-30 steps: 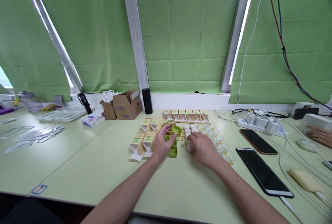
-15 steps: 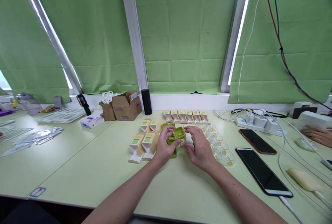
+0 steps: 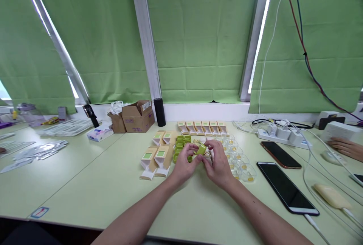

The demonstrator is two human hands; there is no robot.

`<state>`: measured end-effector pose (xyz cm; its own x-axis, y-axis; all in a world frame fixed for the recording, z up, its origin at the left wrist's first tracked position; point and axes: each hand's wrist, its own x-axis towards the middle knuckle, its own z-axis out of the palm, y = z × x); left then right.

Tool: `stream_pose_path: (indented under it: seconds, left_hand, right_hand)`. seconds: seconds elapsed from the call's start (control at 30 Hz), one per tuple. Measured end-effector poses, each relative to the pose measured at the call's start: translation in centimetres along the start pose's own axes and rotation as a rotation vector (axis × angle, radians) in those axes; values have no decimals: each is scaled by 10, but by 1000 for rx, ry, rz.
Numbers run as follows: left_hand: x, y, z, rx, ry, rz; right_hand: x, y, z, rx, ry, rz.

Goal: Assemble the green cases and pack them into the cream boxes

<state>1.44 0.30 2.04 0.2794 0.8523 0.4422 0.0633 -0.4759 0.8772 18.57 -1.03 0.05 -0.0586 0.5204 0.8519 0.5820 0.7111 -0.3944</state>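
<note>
A small square green plastic cup is held tilted between my two hands above the table. My left hand grips its left side with thumb and fingers. My right hand closes on its right edge, fingertips partly hiding it. Behind my left hand stand several green cups in rows. To the right of my right hand are rows of clear plastic cups with yellow spots in their bottoms. Small white pieces show partly behind my right fingers.
Open cream cartons with green labels stand left of the hands, and a row of cartons behind. Two phones, cables and a power strip lie right. A cardboard box stands back left. Another person's hand is far right.
The green cup has been turned from its open face toward me to a tilted side view. My left hand has come slightly lower, uncovering more green cups behind.
</note>
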Motion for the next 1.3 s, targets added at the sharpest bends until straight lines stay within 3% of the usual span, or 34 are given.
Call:
stream_pose_path:
  seconds: [0.57,0.93,1.3]
  left_hand:
    - [-1,2,-4,57,69,118]
    - [1,1,-9,303,122,289]
    - [0,6,-8,368,137,377]
  right_hand:
    - [5,-11,-9,-41,-45,-30]
    - [2,-11,-7,131,-68,49]
    - [4,-10,-7,166,-79,55]
